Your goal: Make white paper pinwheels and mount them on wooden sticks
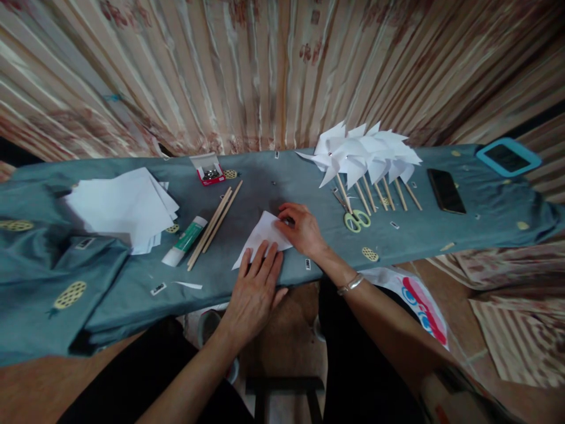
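A white sheet of paper [261,229], folded to a triangle, lies near the table's front edge. My left hand [256,288] rests flat on its lower part with the fingers stretched out. At the right side of the paper, my right hand [304,229] has its fingers curled in a pinch on the edge; the fingertips are partly hidden. To the left lie several wooden sticks [216,227] and a green and white glue stick [184,241]. Scissors with light green handles [357,221] lie to the right of my hands.
Several white paper pinwheels [366,153] on sticks lie at the back right. Beyond them are a dark phone [445,191] and a blue-framed tablet [508,157]. A paper stack [123,203] and a small red box of metal pins [209,171] stand left. A curtain [265,76] hangs behind.
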### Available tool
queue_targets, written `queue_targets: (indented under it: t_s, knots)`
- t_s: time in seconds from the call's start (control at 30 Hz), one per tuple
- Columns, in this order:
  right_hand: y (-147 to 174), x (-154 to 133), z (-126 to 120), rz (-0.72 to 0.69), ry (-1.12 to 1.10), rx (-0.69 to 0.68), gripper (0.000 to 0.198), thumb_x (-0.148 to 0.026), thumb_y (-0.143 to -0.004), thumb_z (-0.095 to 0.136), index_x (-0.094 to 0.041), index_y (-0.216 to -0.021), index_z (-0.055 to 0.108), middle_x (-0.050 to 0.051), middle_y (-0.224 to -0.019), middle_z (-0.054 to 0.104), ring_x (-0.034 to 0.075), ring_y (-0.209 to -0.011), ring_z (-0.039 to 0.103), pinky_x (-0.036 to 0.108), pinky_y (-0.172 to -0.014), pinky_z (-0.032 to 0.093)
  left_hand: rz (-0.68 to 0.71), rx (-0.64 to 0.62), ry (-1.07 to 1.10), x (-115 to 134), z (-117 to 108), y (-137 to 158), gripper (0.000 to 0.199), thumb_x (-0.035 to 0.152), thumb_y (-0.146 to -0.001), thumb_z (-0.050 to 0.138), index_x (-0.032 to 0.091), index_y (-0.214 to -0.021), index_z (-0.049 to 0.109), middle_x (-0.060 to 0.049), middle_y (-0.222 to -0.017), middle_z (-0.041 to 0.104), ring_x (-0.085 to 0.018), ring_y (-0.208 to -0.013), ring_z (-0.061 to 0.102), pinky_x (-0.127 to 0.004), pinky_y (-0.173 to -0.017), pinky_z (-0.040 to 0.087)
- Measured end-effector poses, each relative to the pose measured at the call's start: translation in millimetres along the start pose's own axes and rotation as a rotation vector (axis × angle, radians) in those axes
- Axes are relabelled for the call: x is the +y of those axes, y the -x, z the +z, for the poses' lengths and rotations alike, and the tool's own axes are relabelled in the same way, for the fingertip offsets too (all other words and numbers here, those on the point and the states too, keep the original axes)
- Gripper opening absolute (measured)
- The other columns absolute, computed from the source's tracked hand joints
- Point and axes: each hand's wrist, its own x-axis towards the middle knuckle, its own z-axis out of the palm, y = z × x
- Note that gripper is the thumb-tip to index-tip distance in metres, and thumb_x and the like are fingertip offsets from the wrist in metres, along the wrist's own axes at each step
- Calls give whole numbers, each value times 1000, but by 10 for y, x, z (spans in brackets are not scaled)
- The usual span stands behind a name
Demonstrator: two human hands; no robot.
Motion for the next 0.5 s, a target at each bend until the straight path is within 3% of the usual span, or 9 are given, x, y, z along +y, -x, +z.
queue_targets:
  t_s: [0.5]
  knots:
    - [-57,-5,4,-4,50,-23,3,-19,-79,68,-19,-81,65,8,-107,69,22,-102,62,38,-97,44,-7,-30,-1,0,-1,-15,60,39,-93,51,7,-143,42,-17,-151,43,-36,-142,34,-57,-115,28]
